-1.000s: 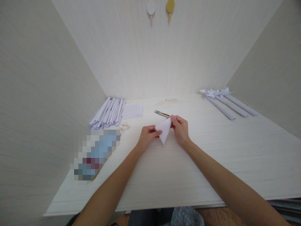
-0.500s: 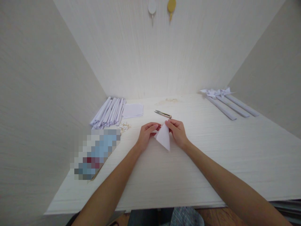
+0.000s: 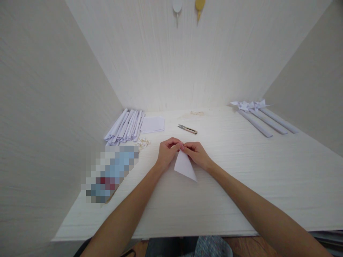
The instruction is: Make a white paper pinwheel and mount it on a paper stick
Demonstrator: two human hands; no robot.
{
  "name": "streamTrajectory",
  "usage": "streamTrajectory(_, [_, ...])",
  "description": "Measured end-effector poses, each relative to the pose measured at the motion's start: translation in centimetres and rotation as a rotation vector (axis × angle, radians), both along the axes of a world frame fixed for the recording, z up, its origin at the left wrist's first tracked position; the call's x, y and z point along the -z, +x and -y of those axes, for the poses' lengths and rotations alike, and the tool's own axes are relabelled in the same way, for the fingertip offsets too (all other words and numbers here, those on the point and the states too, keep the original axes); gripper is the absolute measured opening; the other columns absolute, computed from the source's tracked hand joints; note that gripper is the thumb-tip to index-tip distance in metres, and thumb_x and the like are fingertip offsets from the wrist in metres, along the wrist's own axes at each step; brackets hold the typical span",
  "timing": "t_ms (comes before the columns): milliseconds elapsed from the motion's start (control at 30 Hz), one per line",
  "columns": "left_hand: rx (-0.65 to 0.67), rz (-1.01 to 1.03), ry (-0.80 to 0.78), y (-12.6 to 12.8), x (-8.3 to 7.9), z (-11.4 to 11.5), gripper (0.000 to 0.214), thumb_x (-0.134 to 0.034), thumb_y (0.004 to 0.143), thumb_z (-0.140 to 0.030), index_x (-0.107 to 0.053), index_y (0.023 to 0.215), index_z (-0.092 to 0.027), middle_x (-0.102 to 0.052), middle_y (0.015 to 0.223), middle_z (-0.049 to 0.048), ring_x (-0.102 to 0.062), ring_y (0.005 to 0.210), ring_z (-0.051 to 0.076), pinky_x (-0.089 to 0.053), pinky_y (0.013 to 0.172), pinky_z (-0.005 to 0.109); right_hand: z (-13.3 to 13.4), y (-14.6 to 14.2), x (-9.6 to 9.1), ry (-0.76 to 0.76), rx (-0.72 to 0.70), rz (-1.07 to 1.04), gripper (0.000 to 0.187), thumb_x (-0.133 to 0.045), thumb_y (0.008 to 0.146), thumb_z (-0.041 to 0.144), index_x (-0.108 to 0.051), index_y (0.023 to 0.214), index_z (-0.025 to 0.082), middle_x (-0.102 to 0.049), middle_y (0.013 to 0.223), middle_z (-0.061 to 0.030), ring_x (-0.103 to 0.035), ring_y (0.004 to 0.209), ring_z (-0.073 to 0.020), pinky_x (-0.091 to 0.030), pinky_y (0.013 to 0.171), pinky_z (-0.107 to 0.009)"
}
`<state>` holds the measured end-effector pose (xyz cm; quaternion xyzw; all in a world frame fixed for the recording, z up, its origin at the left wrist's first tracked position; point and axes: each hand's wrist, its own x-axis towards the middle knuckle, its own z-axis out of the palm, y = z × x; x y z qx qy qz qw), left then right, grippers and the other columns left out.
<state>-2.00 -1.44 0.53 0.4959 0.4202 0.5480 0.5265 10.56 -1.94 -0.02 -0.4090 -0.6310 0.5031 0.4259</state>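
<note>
A folded white sheet of paper (image 3: 184, 166) hangs point-up between my hands, its wide end toward me. My left hand (image 3: 168, 151) pinches the top corner from the left. From the right, my right hand (image 3: 196, 152) grips the same corner, the fingertips of both hands meeting there. What the fingertips do at the corner is partly hidden. Just beyond my hands lies a pair of thread snips (image 3: 187, 129), blades to the left. A short stack of flat white paper sheets (image 3: 152, 124) rests behind my left hand.
Rolled paper sticks (image 3: 125, 125) are piled at the back left, beside a heap of small white bits (image 3: 143, 143). A blurred-out blue item (image 3: 118, 167) lies left. At the back right are paper pinwheels (image 3: 249, 106) on paper tubes (image 3: 268, 123). Two hooks (image 3: 199, 5) hang on the wall.
The paper has turned so its wide end points toward me. My hands have come together at its top corner, the right one shifting left. The view has shifted slightly.
</note>
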Motion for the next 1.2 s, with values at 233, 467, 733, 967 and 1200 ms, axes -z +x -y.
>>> streamTrajectory(233, [-0.314, 0.07, -0.017, -1.0, 0.1, -0.9, 0.015, -0.059, 0.063, -0.03, -0.055, 0.061, -0.015, -0.061, 0.06, -0.0009, -0.05, 0.052, 0.008, -0.037, 0.051, 0.021, 0.2, 0.0, -0.4, 0.058, -0.048, 0.123, 0.019, -0.06, 0.066, 0.034, -0.059, 0.066, 0.015, -0.051, 0.057, 0.0027, -0.04, 0.048, -0.0069, -0.032, 0.045, -0.021])
streamTrajectory(467, [-0.346, 0.223, -0.037, -1.3, 0.2, -1.3, 0.02, -0.06, 0.064, -0.032, -0.049, 0.072, -0.017, -0.064, 0.059, -0.0005, -0.059, 0.054, 0.012, -0.042, 0.055, 0.023, 0.0, 0.0, 0.2, 0.019, 0.081, 0.085, 0.014, -0.06, 0.066, 0.029, -0.058, 0.069, 0.015, -0.059, 0.062, 0.0002, -0.052, 0.047, -0.0091, -0.039, 0.045, -0.022])
streamTrajectory(733, [-0.063, 0.276, -0.172, -0.8, -0.3, -0.9, 0.029, -0.057, 0.062, -0.041, -0.057, 0.072, -0.013, -0.067, 0.066, 0.0069, -0.063, 0.07, 0.019, -0.046, 0.06, 0.028, -0.5, 0.4, 0.3, 0.08, 0.238, -0.034, 0.014, -0.063, 0.064, 0.029, -0.058, 0.067, 0.016, -0.056, 0.054, 0.0028, -0.049, 0.044, -0.0084, -0.04, 0.046, -0.023])
streamTrajectory(967, [-0.078, 0.389, -0.254, -0.7, -0.3, -0.9, 0.02, -0.062, 0.058, -0.032, -0.055, 0.065, -0.015, -0.064, 0.065, 0.0031, -0.062, 0.07, 0.017, -0.047, 0.062, 0.027, -0.4, 0.7, -0.2, 0.063, 0.148, -0.256, 0.045, -0.072, 0.054, 0.042, -0.061, 0.093, 0.022, -0.064, 0.095, -0.0059, -0.06, 0.08, -0.0164, -0.047, 0.061, -0.027])
streamTrajectory(1200, [-0.017, 0.364, -0.265, -0.4, -0.1, -0.6, 0.016, -0.062, 0.059, -0.028, -0.059, 0.065, -0.014, -0.064, 0.062, 0.0022, -0.062, 0.069, 0.016, -0.048, 0.062, 0.026, 0.2, 0.5, -0.6, -0.145, -0.189, -0.489, 0.069, -0.075, 0.047, 0.048, -0.057, 0.11, 0.026, -0.053, 0.124, -0.0084, -0.05, 0.111, -0.0217, -0.04, 0.091, -0.036])
